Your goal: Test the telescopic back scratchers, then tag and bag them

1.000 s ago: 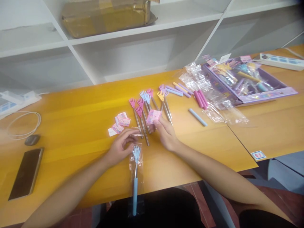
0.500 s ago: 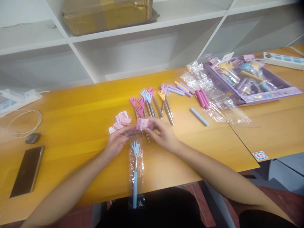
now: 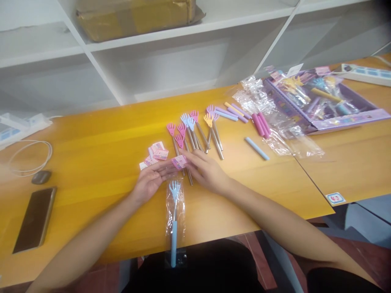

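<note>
A small pink printed card [image 3: 179,162] is held between the fingertips of my two hands above the table. My left hand [image 3: 150,179] has its fingers stretched out along the card's left side. My right hand [image 3: 209,169] holds the card's right edge with its fingers nearly straight. Just below lies a light blue back scratcher [image 3: 174,228] in a clear plastic bag, its handle end reaching past the table edge. Several similar pink cards [image 3: 155,154] lie in a loose pile beyond my left hand. Unbagged back scratchers with pink [image 3: 182,130], blue and yellow heads lie beyond my fingers.
Loose coloured handle tubes [image 3: 256,148] and clear bags [image 3: 255,97] lie to the right, beside a purple display box [image 3: 351,122] of bagged scratchers. At left are a phone [image 3: 34,219], a cable and a power strip [image 3: 24,128]. White shelves [image 3: 171,44] stand behind the table.
The pink card has tilted and shifted slightly left. My right hand's fingers have straightened and moved across it, while my left hand stays nearly in place.
</note>
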`<action>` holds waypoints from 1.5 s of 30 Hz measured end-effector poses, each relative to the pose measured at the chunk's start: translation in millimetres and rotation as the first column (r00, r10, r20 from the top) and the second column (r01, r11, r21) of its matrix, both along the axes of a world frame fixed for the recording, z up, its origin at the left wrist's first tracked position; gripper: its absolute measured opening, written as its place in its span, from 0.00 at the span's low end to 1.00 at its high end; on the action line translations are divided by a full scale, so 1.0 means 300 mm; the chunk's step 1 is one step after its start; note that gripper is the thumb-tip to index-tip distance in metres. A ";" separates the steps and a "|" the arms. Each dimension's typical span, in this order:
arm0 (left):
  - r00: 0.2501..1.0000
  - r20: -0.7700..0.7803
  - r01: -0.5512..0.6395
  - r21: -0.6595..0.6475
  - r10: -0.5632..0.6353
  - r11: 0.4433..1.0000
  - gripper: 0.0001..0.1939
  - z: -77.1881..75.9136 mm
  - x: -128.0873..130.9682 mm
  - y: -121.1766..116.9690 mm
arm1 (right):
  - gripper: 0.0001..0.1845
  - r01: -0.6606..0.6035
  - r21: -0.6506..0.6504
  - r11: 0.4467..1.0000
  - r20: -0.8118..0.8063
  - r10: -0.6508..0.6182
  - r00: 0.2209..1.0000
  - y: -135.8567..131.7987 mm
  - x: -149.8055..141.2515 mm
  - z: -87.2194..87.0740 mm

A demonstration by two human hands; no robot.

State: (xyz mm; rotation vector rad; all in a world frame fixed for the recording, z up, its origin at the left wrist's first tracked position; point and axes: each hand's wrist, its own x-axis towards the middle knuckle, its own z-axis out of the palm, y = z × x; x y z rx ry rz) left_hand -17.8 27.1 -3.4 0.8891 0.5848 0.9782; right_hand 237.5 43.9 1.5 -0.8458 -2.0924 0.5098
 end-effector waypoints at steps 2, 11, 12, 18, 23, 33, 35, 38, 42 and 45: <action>1.000 0.009 0.026 -0.010 -0.025 1.000 0.24 0.004 0.002 0.001 | 0.30 0.012 -0.041 0.999 -0.011 -0.012 1.000 0.001 0.002 -0.005; 0.996 0.042 0.076 -0.037 -0.075 0.996 0.26 0.013 0.007 0.002 | 0.15 -0.002 -0.039 0.999 0.021 0.003 1.000 -0.006 0.006 0.018; 0.996 0.047 0.075 -0.034 -0.073 0.997 0.25 0.011 0.006 0.002 | 0.15 -0.011 -0.032 0.999 0.022 0.012 1.000 -0.007 0.005 0.021; 0.997 0.042 0.067 -0.057 -0.065 0.996 0.26 0.002 0.000 0.001 | 0.14 -0.032 -0.013 0.999 0.021 0.032 0.999 -0.005 0.005 0.021; 0.994 0.042 0.105 -0.067 -0.102 0.992 0.27 0.005 0.001 0.001 | 0.14 -0.028 0.027 0.999 0.037 0.027 0.999 -0.005 0.006 0.017; 0.987 0.020 0.161 -0.051 -0.160 0.986 0.30 0.010 0.001 0.003 | 0.16 -0.016 0.093 0.996 0.078 0.009 0.997 -0.006 0.011 0.013; 0.986 0.009 0.166 -0.052 -0.165 0.985 0.31 0.012 0.001 0.002 | 0.16 -0.026 0.095 0.995 0.090 0.017 0.996 -0.006 0.011 0.009; 0.986 0.009 0.168 -0.054 -0.168 0.984 0.31 0.017 0.003 0.001 | 0.16 -0.030 0.098 0.995 0.098 0.020 0.995 -0.009 0.007 0.008; 0.987 0.021 0.158 -0.060 -0.157 0.986 0.31 0.025 0.006 0.001 | 0.14 -0.014 0.089 0.996 0.085 0.006 0.996 -0.012 0.002 0.010; 0.989 0.017 0.146 -0.060 -0.145 0.988 0.31 0.028 0.007 0.002 | 0.12 -0.022 0.084 0.996 0.073 0.016 0.997 -0.014 0.001 0.013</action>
